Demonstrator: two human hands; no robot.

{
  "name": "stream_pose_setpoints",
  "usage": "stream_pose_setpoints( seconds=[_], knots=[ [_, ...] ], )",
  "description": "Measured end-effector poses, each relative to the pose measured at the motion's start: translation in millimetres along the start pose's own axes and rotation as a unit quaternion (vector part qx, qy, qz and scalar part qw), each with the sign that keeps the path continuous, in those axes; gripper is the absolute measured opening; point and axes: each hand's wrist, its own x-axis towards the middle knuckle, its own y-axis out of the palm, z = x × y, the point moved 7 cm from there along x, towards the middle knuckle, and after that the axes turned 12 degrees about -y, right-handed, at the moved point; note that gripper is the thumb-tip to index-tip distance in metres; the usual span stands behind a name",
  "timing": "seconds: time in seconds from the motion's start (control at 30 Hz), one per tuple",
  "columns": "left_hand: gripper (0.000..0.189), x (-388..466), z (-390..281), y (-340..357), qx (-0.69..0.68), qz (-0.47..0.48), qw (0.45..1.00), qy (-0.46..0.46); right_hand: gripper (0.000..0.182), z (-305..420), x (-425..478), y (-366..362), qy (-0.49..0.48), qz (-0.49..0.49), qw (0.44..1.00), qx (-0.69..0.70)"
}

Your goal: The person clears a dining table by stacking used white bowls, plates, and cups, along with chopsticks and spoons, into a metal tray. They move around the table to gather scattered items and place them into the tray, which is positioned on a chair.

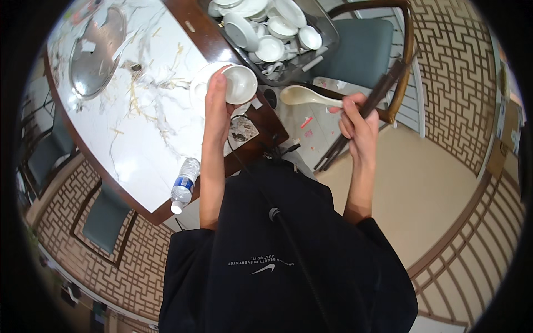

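My left hand (217,95) grips a small white bowl (241,85), tipped so that its inside faces me. Behind and under that hand, a white plate (199,79) shows in part at the table's edge. A long-handled, cream-coloured spoon (297,95) sticks out to the left from my right hand (360,125). The same hand clasps a bundle of dark chopsticks (383,89) slanting across the palm. Both hands are raised, the left by the table corner and the right above the floor.
White dishes (270,48) crowd a dark tub (329,27) beside a grey-green chair (362,50). On the marble-patterned table (145,166) are a shiny round tray (95,58) and food scraps (133,100). A water bottle (185,185) appears near the table's front edge. Litter (307,122) dots the floor.
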Motion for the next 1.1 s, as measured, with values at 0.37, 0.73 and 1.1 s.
stream_pose_setpoints(
  seconds=[0.37, 0.73, 1.1],
  knots=[
    [0.054, 14, 27, 21, 0.059, 0.029, 0.996, -0.067, 0.021, -8, -159, -159, -0.023, -0.252, 0.854, -0.455],
    [0.048, 16, 20, 16, 0.03, 0.007, 0.997, -0.077, 0.013, -37, -61, -99, -0.071, -0.241, 0.947, -0.201],
    [0.052, 12, 19, -12, 0.039, -0.043, 0.996, -0.065, 0.011, -132, 113, -1, 0.051, -0.131, 0.988, -0.069]
  ],
)
